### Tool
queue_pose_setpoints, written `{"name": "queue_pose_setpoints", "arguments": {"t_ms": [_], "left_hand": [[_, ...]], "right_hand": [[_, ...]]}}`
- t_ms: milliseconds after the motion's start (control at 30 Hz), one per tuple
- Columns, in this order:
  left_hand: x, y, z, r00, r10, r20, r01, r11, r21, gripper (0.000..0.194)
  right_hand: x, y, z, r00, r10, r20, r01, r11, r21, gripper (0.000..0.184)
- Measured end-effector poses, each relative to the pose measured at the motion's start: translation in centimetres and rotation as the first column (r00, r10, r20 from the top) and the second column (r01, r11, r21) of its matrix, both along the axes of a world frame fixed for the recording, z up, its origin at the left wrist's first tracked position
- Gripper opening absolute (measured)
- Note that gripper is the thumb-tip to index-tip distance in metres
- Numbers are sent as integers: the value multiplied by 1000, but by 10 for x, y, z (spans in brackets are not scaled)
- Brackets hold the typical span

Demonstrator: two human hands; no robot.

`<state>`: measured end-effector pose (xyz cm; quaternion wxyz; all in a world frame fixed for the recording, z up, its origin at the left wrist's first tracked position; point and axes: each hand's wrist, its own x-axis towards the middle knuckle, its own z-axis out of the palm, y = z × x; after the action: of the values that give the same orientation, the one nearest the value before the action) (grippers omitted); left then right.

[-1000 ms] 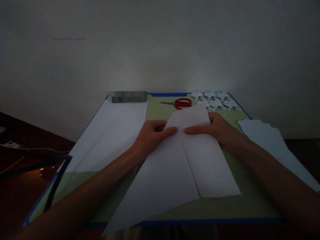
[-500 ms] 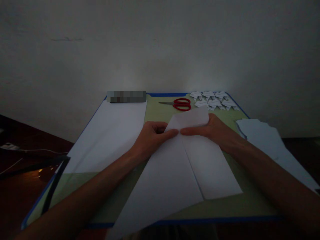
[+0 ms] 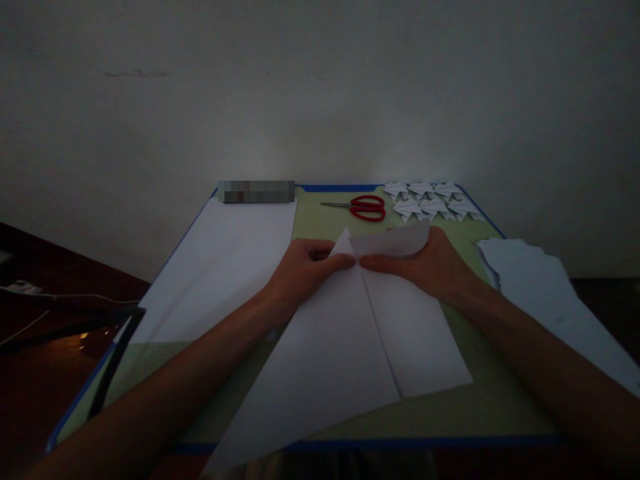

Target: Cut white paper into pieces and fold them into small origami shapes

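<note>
Both hands grip a white sheet of paper (image 3: 330, 360) above the table, its near left corner reaching past the front edge. My left hand (image 3: 313, 267) pinches the left side near the top, thumb on the upper face and fingers behind. My right hand (image 3: 425, 263) holds the right side, its thumb almost meeting the left thumb at the centre line. A long line runs from the thumbs down to the lower edge. Above the right thumb, a flap of the paper tilts up to the right; beside it stands a pointed tip on the left.
Red-handled scissors (image 3: 367, 208) lie at the back of the green, blue-edged table (image 3: 500, 413). Several small folded paper pieces (image 3: 435, 209) sit back right. White paper stacks lie left (image 3: 225, 267) and right (image 3: 545, 293). A dark bar (image 3: 117, 360) stands at the left edge.
The paper's top right portion has come away from the left tip and folded over to the right. My right hand has turned with it, its thumb moving inward beside the left thumb.
</note>
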<state>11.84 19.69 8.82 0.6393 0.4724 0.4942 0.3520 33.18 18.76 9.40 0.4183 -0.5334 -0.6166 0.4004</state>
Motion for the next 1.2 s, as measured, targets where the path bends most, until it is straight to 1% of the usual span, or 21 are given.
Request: {"name": "queue_pose_setpoints", "arguments": {"t_ms": [200,367,500,600,700,767,867,1000,1100,1200], "left_hand": [[-1,0,-1,1000,-8,10,8,1000,2,25],[-2,-1,1,996,-42,82,43,999,-16,30],[-3,-3,1,993,-101,67,101,995,8,28],[-3,-4,0,996,-81,34,80,997,23,25],[-2,-4,1,998,-59,33,58,998,30,23],[-1,-4,1,998,-60,29,59,998,35,23],[-1,-4,1,998,-70,-1,70,997,31,27],[-2,-3,-2,996,-82,-33,83,996,44,31],[-3,-3,-4,995,-92,-23,93,995,46,29],[-3,-3,-5,996,-92,-1,92,995,44,25]], "right_hand": [[0,0,2,999,-14,36,13,999,34,25],[3,2,4,998,-51,35,51,999,-12,31],[5,2,5,999,-34,12,34,998,-57,38],[6,2,6,1000,-19,-18,16,985,-174,37],[8,3,7,997,-12,-75,-12,949,-314,36],[8,3,6,993,-9,-119,-34,935,-354,38],[7,4,4,989,-13,-146,-40,935,-352,38],[6,5,1,991,10,-137,-51,954,-295,36],[6,5,0,991,32,-132,-66,962,-265,35],[6,4,0,994,20,-103,-43,972,-232,38]]}}
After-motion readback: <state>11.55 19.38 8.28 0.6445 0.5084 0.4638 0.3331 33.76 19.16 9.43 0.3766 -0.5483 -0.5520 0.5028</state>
